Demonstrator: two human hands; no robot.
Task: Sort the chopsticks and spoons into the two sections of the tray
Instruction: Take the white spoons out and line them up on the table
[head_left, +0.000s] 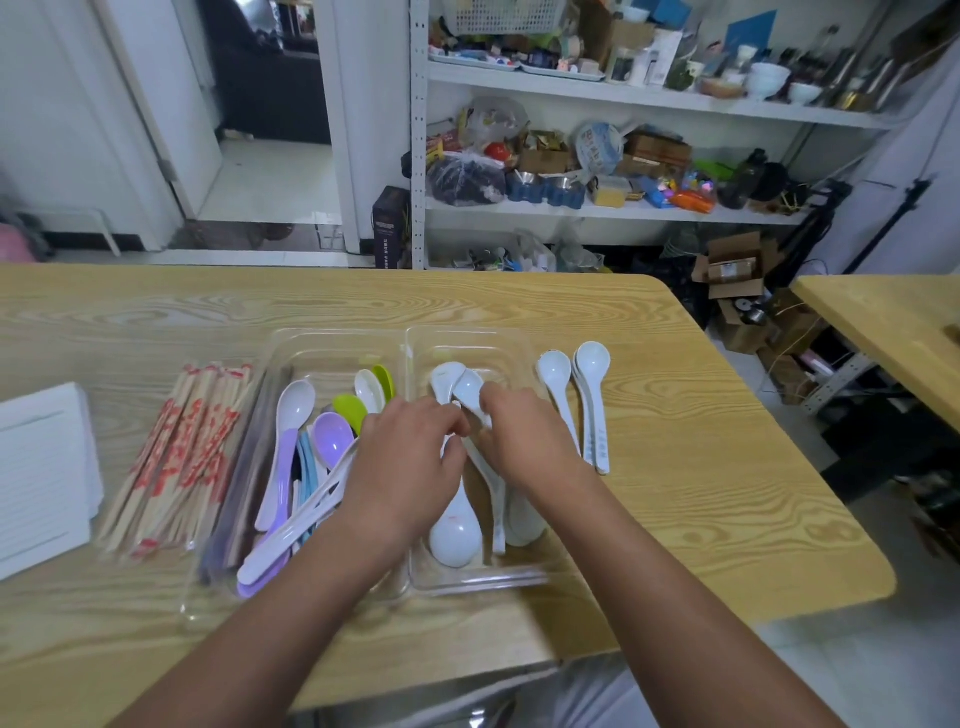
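A clear plastic tray with two sections lies on the wooden table. Its left section holds several coloured spoons: white, purple, blue and green. The right section holds white spoons. My left hand and my right hand are both over the right section, fingers pinched on white spoon handles. A bundle of paper-wrapped chopsticks lies left of the tray. More white spoons lie on the table right of the tray.
A stack of white paper or card sits at the table's left edge. The table's right edge drops off to the floor. Cluttered shelves stand behind the table, and a second table is at right.
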